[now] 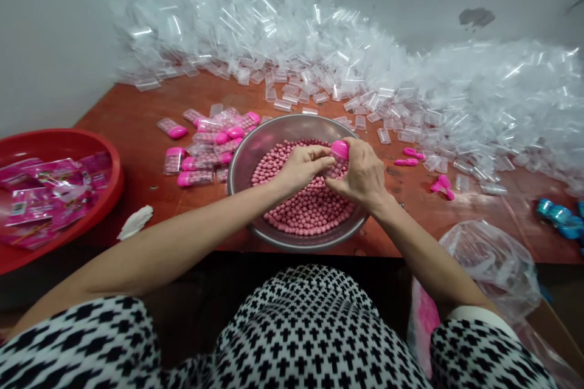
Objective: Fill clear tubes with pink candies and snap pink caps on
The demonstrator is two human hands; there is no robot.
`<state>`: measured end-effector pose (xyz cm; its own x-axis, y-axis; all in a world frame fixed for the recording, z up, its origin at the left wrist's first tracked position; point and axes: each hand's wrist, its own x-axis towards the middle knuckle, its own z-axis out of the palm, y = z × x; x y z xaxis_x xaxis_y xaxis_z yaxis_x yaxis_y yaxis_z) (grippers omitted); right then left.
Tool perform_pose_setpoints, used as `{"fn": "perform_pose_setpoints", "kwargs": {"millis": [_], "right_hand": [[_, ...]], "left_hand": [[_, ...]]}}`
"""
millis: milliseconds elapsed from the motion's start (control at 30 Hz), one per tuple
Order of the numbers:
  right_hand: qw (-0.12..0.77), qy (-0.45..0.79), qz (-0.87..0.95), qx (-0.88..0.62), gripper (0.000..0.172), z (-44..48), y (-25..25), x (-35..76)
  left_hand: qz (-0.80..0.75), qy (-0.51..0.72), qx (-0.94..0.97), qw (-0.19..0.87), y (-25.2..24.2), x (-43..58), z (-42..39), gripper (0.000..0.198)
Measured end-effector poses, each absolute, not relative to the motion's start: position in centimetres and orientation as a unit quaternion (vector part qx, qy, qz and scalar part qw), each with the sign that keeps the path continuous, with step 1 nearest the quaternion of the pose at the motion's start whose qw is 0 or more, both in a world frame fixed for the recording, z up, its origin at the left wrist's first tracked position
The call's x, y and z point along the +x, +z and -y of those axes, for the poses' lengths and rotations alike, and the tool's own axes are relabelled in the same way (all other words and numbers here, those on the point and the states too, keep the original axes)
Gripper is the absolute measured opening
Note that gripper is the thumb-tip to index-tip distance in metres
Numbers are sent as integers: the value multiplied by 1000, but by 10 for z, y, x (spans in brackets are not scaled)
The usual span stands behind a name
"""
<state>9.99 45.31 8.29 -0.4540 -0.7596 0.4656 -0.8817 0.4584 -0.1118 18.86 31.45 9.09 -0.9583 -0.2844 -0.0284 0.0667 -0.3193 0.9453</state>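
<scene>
A clear container with a pink cap (339, 151) is between my two hands, cap end up, over a metal bowl (238, 173) of round pink balls (305, 216). My left hand (305, 165) pinches the container's left side. Around its right side and cap curl the fingers of my right hand (362, 173). Pink balls show through its clear wall. Left of the bowl lies a pile of filled containers with pink caps (207, 161).
Clear plastic containers (319, 36) are heaped along the wall. Pink pieces (442, 187) lie right of the bowl, with blue items (561, 217) farther right. A red basin (116, 176) holds pink packets at the left. A plastic bag (493, 261) hangs at the front right edge.
</scene>
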Motion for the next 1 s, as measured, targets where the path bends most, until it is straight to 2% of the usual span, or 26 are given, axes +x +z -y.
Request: {"fn": "perform_pose_setpoints", "kwargs": {"millis": [133, 400, 567, 667, 833, 900, 1000], "right_hand": [[137, 194, 828, 508, 74, -451, 82, 98], [167, 216, 798, 537, 74, -453, 82, 97], [165, 195, 795, 550, 66, -452, 85, 94], [183, 171, 796, 551, 60, -449, 88, 94], [184, 173, 788, 562, 60, -447, 85, 90], [168, 188, 782, 570, 63, -448, 81, 89], [154, 224, 770, 578, 87, -451, 76, 88]], "left_hand": [[522, -836, 126, 110, 86, 185, -314, 30], [513, -844, 130, 85, 89, 186, -315, 28], [509, -845, 135, 92, 92, 189, -315, 23], [505, -848, 136, 88, 91, 189, -313, 26], [503, -849, 140, 76, 87, 186, -315, 25], [526, -833, 146, 92, 88, 185, -312, 17], [625, -754, 115, 168, 94, 188, -290, 16]]}}
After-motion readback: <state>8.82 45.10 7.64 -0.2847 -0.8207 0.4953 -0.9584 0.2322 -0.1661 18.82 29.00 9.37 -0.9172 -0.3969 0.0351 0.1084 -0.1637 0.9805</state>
